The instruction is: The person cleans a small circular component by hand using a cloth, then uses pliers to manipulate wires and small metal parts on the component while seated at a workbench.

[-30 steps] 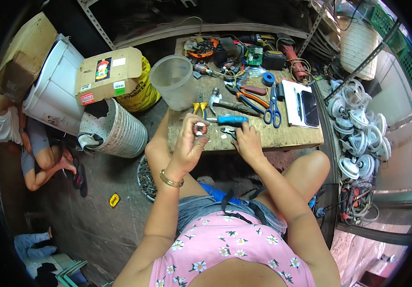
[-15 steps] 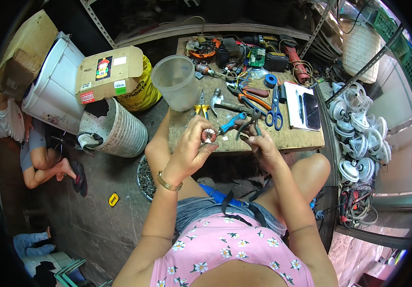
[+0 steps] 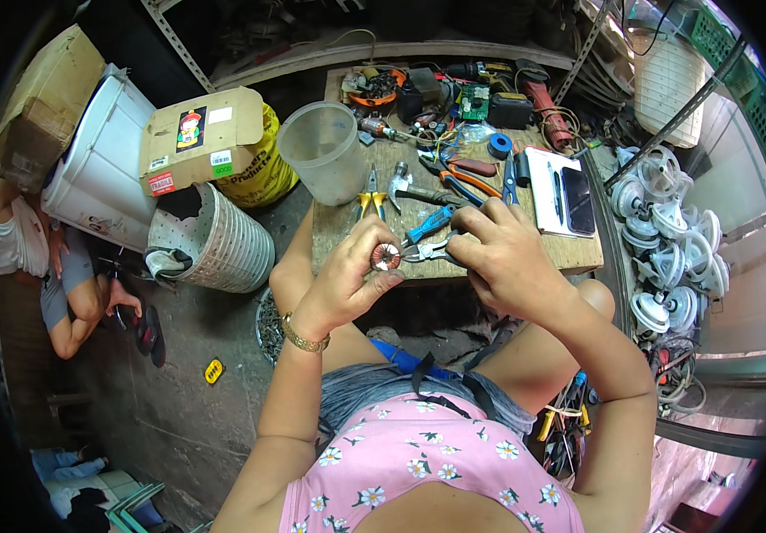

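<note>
My left hand [image 3: 344, 282] is closed around a small round motor armature [image 3: 385, 257], its copper windings and pale centre facing up. In my right hand [image 3: 509, 258] is a pair of pliers [image 3: 426, 251]; the metal jaws point left and reach the armature's right edge. Whether they grip any wire is too small to tell. My right palm and fingers cover the handles. Just beyond, a blue-handled screwdriver [image 3: 430, 225] lies on the wooden table [image 3: 552, 258]. Yellow-handled long-nose pliers [image 3: 371, 191] and a hammer [image 3: 425, 193] rest close to my hands.
Scissors [image 3: 509, 182], a phone [image 3: 578, 201] on a white pad and blue tape [image 3: 500, 146] sit on the right. A translucent bucket [image 3: 320, 153] stands at the table's left. White plastic parts [image 3: 667, 240] are piled rightward. Another person [image 3: 23, 235] sits at far left.
My right hand has turned over and moved the pliers left, bringing their jaws to the armature. My left hand keeps the armature in nearly the same place.
</note>
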Motion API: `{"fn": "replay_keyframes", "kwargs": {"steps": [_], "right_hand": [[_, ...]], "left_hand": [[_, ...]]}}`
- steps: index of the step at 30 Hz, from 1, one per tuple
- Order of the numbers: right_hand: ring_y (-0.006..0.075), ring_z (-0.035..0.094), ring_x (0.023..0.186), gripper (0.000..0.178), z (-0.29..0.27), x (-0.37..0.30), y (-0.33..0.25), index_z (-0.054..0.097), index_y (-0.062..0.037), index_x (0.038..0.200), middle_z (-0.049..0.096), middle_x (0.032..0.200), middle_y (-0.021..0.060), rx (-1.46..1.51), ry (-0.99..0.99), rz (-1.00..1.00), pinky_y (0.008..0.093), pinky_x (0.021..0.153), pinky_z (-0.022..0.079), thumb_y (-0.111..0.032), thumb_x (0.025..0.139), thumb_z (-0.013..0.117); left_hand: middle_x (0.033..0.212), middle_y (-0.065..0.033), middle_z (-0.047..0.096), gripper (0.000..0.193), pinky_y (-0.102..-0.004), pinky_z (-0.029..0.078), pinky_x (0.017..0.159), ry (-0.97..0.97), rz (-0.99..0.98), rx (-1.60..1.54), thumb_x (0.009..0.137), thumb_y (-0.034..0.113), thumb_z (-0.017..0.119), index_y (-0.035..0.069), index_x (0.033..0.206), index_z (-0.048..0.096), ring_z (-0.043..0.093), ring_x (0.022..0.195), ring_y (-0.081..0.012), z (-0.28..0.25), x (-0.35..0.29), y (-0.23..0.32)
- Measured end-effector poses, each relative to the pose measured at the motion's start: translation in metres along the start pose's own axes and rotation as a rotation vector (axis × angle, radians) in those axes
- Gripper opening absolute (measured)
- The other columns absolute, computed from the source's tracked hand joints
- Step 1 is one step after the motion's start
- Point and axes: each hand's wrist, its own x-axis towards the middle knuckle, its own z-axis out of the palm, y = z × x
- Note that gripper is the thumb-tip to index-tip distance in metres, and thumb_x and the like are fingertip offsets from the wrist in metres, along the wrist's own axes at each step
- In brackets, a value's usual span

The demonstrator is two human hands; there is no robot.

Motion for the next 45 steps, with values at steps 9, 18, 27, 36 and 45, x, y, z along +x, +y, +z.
{"fn": "replay_keyframes", "kwargs": {"steps": [9,18,27,36,45], "right_hand": [[0.0341,0.058,0.082,0.020,0.014,0.001,0.013,0.061,-0.0031,0.084,0.056,0.089,0.0123,0.524,-0.004,-0.081,0.0411,0.070,0.046,-0.002,0.065,0.062],[0.0344,0.054,0.083,0.021,0.057,0.000,0.002,0.060,-0.0017,0.081,0.056,0.092,0.0139,0.699,0.332,-0.039,0.0406,0.072,0.044,0.002,0.062,0.056],[0.0320,0.050,0.100,0.026,0.013,0.005,0.026,0.063,-0.0052,0.095,0.057,0.107,0.0091,0.333,-0.180,-0.096,0.0435,0.082,0.043,-0.003,0.069,0.060],[0.0318,0.053,0.098,0.017,0.007,0.012,0.027,0.064,-0.0052,0.090,0.058,0.099,0.0096,0.211,-0.199,-0.061,0.0427,0.081,0.043,-0.005,0.074,0.061],[0.0350,0.051,0.105,0.028,0.131,-0.048,0.082,0.064,-0.0054,0.101,0.055,0.111,0.0140,-0.168,-0.138,0.311,0.0477,0.086,0.043,-0.021,0.078,0.069]], "left_hand": [[0.083,-0.0072,0.049,0.050,-0.0323,0.041,0.072,-0.046,-0.044,-0.637,0.087,0.053,0.060,0.003,0.088,0.053,0.050,0.078,-0.0194,0.013,0.002,0.006],[0.084,-0.0054,0.050,0.057,-0.0266,0.039,0.069,0.010,-0.092,-1.023,0.088,0.062,0.055,0.005,0.084,0.053,0.048,0.078,-0.0149,0.034,0.009,-0.004],[0.079,-0.0076,0.048,0.056,-0.0331,0.038,0.068,-0.198,0.067,0.017,0.089,0.059,0.051,0.003,0.083,0.051,0.047,0.074,-0.0236,-0.018,0.013,-0.001],[0.080,-0.0094,0.047,0.041,-0.0365,0.040,0.066,-0.179,0.105,0.226,0.084,0.045,0.060,0.004,0.087,0.052,0.048,0.074,-0.0275,-0.021,0.015,-0.002],[0.087,-0.0104,0.047,0.041,-0.0404,0.041,0.071,-0.074,0.149,0.466,0.080,0.040,0.068,0.005,0.093,0.052,0.048,0.081,-0.0308,-0.019,0.020,-0.011]]}}
